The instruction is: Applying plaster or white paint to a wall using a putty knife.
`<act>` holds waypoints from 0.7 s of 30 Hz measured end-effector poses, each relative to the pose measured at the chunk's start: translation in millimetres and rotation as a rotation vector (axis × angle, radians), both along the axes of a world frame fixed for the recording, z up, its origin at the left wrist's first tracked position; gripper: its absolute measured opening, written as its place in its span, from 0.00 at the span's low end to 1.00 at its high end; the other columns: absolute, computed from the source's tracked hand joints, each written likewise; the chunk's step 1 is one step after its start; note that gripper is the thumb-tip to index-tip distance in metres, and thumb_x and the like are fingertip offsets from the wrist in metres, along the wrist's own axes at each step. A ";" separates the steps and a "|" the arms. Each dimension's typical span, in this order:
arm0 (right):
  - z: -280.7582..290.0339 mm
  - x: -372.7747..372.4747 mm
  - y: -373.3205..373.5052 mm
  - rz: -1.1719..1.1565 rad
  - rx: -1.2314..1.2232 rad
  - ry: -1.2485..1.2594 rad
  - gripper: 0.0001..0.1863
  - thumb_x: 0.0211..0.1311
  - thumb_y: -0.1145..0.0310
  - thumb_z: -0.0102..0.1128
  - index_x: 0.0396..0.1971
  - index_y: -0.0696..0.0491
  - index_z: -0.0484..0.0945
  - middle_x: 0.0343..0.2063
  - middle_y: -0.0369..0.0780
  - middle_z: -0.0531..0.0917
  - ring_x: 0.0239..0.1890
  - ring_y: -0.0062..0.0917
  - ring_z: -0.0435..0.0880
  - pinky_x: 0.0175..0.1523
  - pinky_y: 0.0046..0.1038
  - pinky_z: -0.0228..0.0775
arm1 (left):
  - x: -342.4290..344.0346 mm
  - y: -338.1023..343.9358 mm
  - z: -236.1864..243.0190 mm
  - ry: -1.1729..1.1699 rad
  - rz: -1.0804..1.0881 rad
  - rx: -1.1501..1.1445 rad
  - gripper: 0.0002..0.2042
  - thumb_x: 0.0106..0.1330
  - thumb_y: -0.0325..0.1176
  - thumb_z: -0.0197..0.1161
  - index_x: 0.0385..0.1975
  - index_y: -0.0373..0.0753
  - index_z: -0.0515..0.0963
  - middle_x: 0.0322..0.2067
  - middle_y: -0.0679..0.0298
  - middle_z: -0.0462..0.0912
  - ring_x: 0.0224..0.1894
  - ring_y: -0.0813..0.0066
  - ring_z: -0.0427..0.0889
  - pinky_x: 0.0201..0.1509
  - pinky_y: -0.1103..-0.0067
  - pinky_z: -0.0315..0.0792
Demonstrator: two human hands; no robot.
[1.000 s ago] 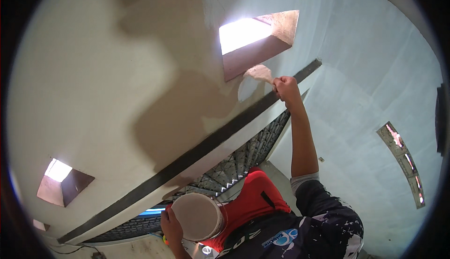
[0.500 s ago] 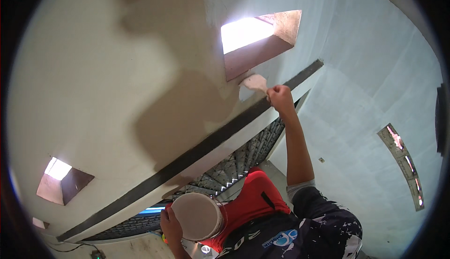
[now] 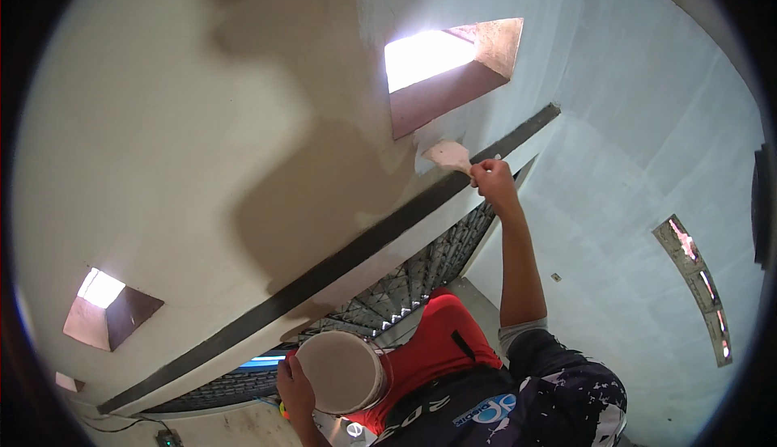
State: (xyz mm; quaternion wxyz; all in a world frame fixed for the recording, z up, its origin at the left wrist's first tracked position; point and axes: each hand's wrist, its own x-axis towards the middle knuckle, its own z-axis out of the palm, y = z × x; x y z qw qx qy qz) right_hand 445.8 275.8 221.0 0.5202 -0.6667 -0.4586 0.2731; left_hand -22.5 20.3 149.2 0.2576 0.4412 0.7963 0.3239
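Observation:
My right hand (image 3: 494,182) is closed around the handle of a wide, pale paintbrush (image 3: 447,156). Its broad head lies against or very near the wall (image 3: 324,83), just below a slanted window opening (image 3: 453,107) and above a dark band (image 3: 421,208). A wet-looking lighter patch shows beside the brush head. Low in the view, my left hand (image 3: 296,390) grips the rim of a whitish bucket (image 3: 338,372). Something pale and smooth fills the bucket's round top; whether that is paint or the inner bottom I cannot tell.
A dark metal grille or railing (image 3: 405,273) runs below the band. A smaller window recess (image 3: 105,317) sits at the left. On the right is a grey-white wall (image 3: 615,164) with a narrow slotted opening (image 3: 696,285). A cable with a small box (image 3: 167,437) lies lower left.
My right hand and the paintbrush have moved a little down and to the right. The bucket and my left hand stay in place.

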 end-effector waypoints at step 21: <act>27.9 -13.2 17.7 -0.012 0.115 -0.026 0.13 0.57 0.66 0.61 0.23 0.62 0.82 0.15 0.40 0.82 0.18 0.21 0.79 0.27 0.27 0.70 | 2.1 -0.2 0.6 0.015 0.017 0.020 0.21 0.77 0.46 0.48 0.48 0.31 0.76 0.40 0.45 0.83 0.43 0.51 0.83 0.47 0.63 0.73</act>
